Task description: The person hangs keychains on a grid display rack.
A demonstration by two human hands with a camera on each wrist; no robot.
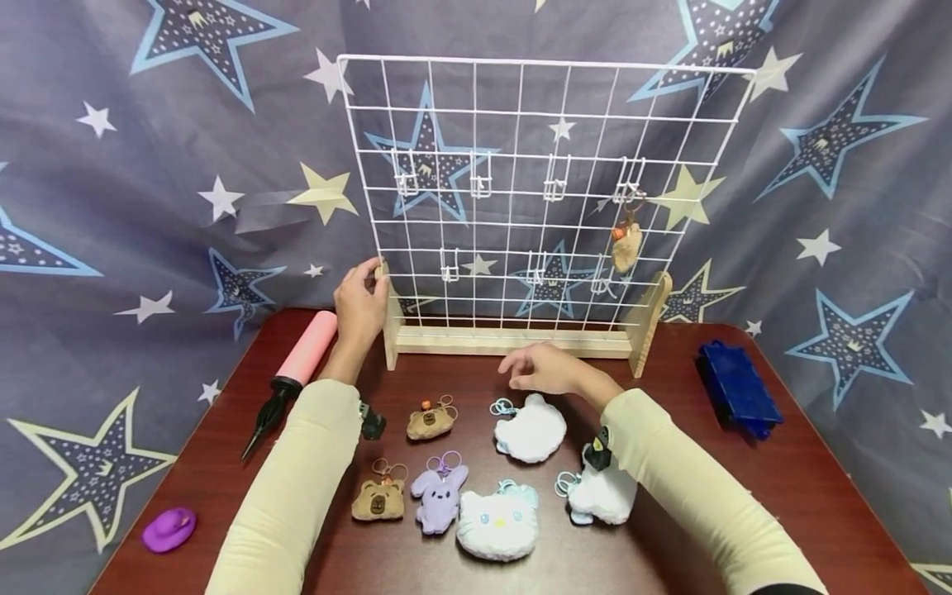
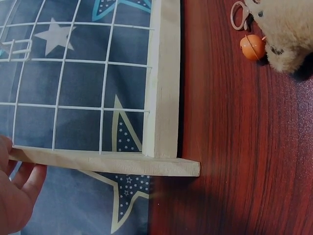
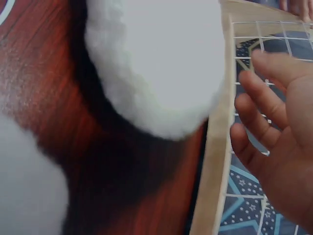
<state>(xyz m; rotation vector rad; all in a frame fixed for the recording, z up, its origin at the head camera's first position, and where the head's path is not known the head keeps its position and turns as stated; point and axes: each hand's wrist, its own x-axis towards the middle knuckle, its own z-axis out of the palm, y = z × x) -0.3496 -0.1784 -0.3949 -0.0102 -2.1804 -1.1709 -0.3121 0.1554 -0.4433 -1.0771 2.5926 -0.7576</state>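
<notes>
Head view: the left hand (image 1: 360, 306) grips the left upright (image 1: 391, 326) of the wooden stand (image 1: 454, 339), which carries the white grid (image 1: 512, 193) near the worktop (image 1: 446, 376)'s far edge; the right hand (image 1: 546, 369) hangs loose, holding nothing, just beyond a white plush (image 1: 531, 431). Left wrist view: the hand pinches that upright's edge. Right wrist view: relaxed fingers (image 3: 264, 98) hover before the grid.
</notes>
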